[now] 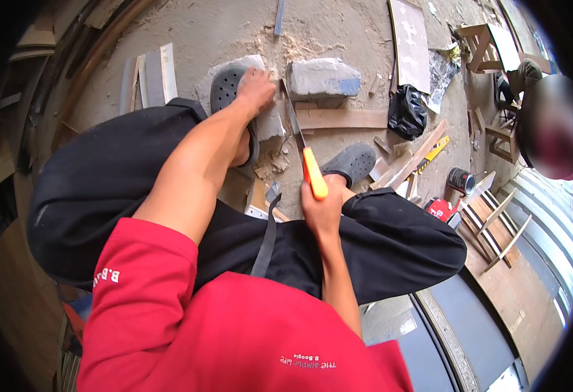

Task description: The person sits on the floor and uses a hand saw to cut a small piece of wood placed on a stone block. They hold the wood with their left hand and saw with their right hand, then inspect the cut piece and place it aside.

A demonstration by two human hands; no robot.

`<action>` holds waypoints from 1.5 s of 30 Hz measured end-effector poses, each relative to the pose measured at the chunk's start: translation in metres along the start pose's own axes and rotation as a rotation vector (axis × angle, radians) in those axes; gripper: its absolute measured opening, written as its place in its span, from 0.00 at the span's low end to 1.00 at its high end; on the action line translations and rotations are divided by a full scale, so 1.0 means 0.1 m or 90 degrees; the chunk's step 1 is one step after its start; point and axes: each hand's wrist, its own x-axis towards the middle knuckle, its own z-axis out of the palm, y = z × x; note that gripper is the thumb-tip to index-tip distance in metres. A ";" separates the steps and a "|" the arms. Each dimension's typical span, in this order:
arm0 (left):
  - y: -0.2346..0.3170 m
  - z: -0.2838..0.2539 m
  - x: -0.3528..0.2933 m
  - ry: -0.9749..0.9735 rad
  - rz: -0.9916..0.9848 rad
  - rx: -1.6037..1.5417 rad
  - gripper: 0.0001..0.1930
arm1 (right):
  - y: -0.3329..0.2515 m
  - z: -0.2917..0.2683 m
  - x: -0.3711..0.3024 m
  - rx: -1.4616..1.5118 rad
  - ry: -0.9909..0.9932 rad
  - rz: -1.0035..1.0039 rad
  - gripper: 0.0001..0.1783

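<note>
A handsaw [293,117] with an orange handle is gripped in my right hand [322,209], between my knees. Its narrow blade points away from me, the far end close to my left hand [257,90]. That hand reaches down beside the grey clog [226,88] on my left foot, fingers curled downward; what they press or hold is hidden. The left clog rests on a pale concrete block [272,123]. Another concrete block [325,77] lies right of the blade tip, with a wooden board [342,118] on the near side of it.
Wood strips [149,77] lie at left. At right are a black plastic bag [408,111], a yellow level-like tool [436,153], a dark can [461,180] and a long plank [417,157]. Another person [551,127] sits at far right near a wooden stool [500,142]. Sawdust [299,47] covers the floor ahead.
</note>
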 end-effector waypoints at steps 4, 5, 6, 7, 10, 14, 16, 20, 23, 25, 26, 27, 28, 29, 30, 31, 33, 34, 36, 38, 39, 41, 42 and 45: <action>-0.02 -0.09 0.05 0.041 0.010 -0.003 0.13 | -0.09 -0.07 -0.23 0.017 0.011 -0.008 0.11; 0.23 0.09 -0.18 -0.003 0.027 -0.026 0.14 | -0.22 -0.19 -0.54 0.018 0.014 0.009 0.10; 0.08 0.06 -0.05 0.030 0.009 0.028 0.17 | -0.24 -0.15 -0.40 0.012 0.004 0.027 0.09; 0.05 0.07 -0.03 0.045 0.006 0.027 0.18 | -0.19 -0.10 -0.32 0.010 -0.013 0.051 0.09; 0.03 -0.12 -0.09 0.012 0.002 -0.001 0.21 | -0.15 0.13 -0.04 0.010 -0.040 0.112 0.10; 0.11 0.11 -0.21 0.049 0.012 0.053 0.16 | -0.36 -0.14 -0.39 0.013 -0.031 0.057 0.07; 0.12 0.00 -0.19 0.029 0.002 0.041 0.17 | -0.34 -0.16 -0.42 0.057 -0.020 0.070 0.08; 0.15 0.06 -0.17 0.035 0.003 0.066 0.21 | -0.24 -0.08 -0.09 0.026 -0.045 0.123 0.10; 0.15 0.12 -0.16 0.033 0.003 0.078 0.21 | -0.31 -0.15 -0.32 0.016 -0.034 0.076 0.08; 0.21 0.10 -0.21 0.024 0.007 0.071 0.21 | -0.33 -0.18 -0.43 0.031 -0.024 0.078 0.08; 0.20 0.08 -0.21 0.029 0.011 0.065 0.21 | -0.35 -0.18 -0.43 0.055 -0.022 0.099 0.08; 0.16 0.03 -0.19 0.041 0.008 0.062 0.21 | -0.35 -0.18 -0.39 0.079 -0.020 0.109 0.08; 0.13 0.03 -0.17 0.053 0.007 0.072 0.21 | -0.33 -0.16 -0.31 0.070 -0.028 0.109 0.09; 0.11 0.06 -0.15 0.064 0.007 0.081 0.22 | -0.31 -0.11 -0.18 0.060 -0.036 0.109 0.10; 0.12 0.10 -0.15 0.074 0.009 0.085 0.22 | -0.30 -0.09 -0.10 0.046 -0.045 0.112 0.10; 0.13 0.13 -0.15 0.060 0.001 0.090 0.25 | -0.30 -0.10 -0.07 0.072 -0.060 0.110 0.12; 0.16 0.19 -0.12 0.030 -0.016 0.103 0.31 | -0.26 -0.05 -0.12 0.061 -0.053 0.086 0.11; 0.16 0.22 -0.09 0.037 -0.020 0.116 0.31 | -0.25 -0.03 -0.11 0.059 -0.055 0.079 0.11; 0.16 0.23 -0.08 0.027 -0.036 0.116 0.30 | -0.24 0.00 -0.10 0.054 -0.057 0.067 0.11; 0.14 0.20 -0.04 0.016 -0.035 0.108 0.30 | -0.28 -0.01 -0.03 0.056 -0.060 0.065 0.11; 0.12 0.16 -0.02 0.007 -0.025 0.096 0.30 | -0.30 -0.02 -0.02 0.054 -0.062 0.068 0.11; 0.11 0.16 -0.03 -0.005 -0.009 0.085 0.28 | -0.27 -0.02 -0.06 0.045 -0.063 0.078 0.11; 0.10 0.16 -0.05 -0.007 -0.006 0.085 0.27 | -0.28 -0.03 -0.06 0.039 -0.066 0.080 0.11; 0.11 0.08 -0.02 -0.044 0.002 0.045 0.24 | -0.47 -0.28 -0.20 0.021 -0.058 0.068 0.10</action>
